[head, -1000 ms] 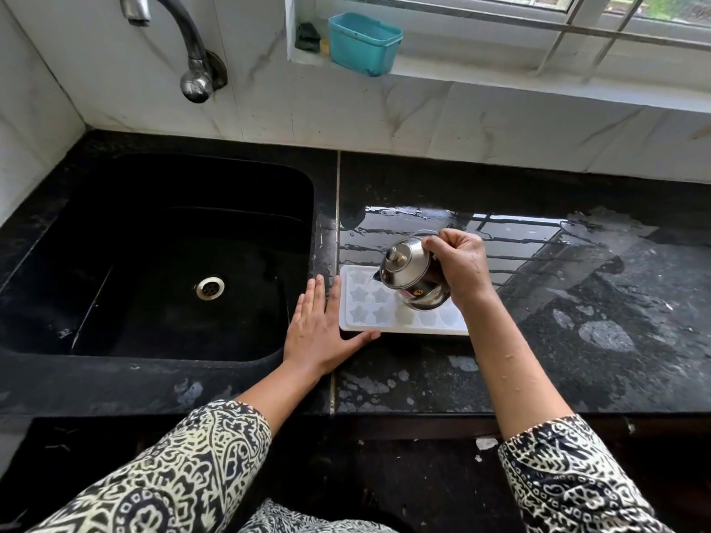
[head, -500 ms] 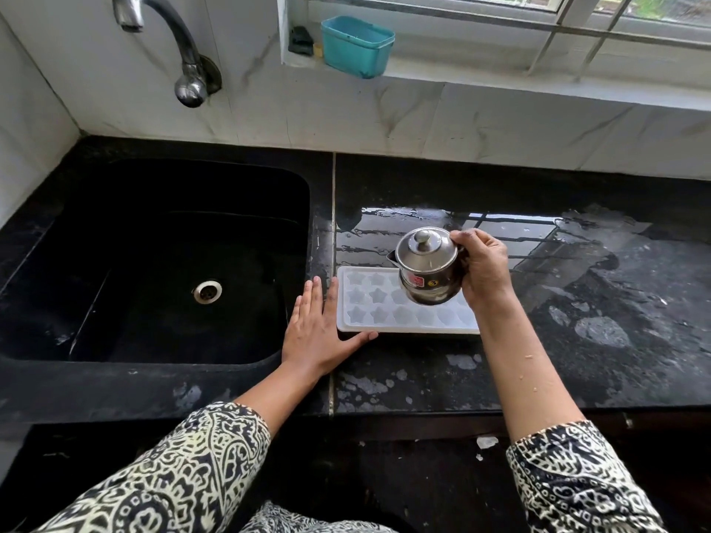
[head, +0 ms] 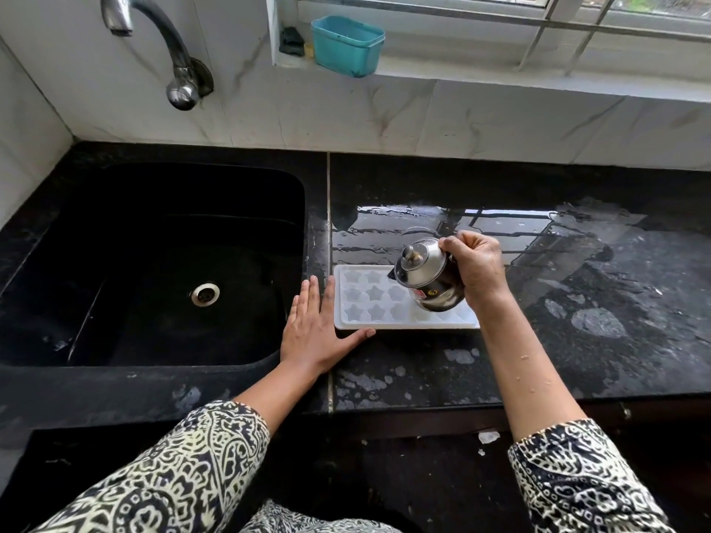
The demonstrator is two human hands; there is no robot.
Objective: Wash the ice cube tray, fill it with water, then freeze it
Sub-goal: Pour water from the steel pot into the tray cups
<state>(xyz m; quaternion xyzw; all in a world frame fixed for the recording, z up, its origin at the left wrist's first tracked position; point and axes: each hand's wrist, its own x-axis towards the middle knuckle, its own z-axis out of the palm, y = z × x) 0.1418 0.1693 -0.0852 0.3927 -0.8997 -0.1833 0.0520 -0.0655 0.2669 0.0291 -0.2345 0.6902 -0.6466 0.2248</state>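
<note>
Right hand (head: pixel 479 269) grips tilted steel pot (head: pixel 429 280) over star ice tray (head: pixel 356 321); left hand (head: pixel 313 332) flat, bracing tray. Overpour risks flooding counter.

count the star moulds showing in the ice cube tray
8 star moulds show at the left end of the ice cube tray: two in the far row, three in the middle, three in the near. The steel kettle in the right hand hides the rest.
</note>
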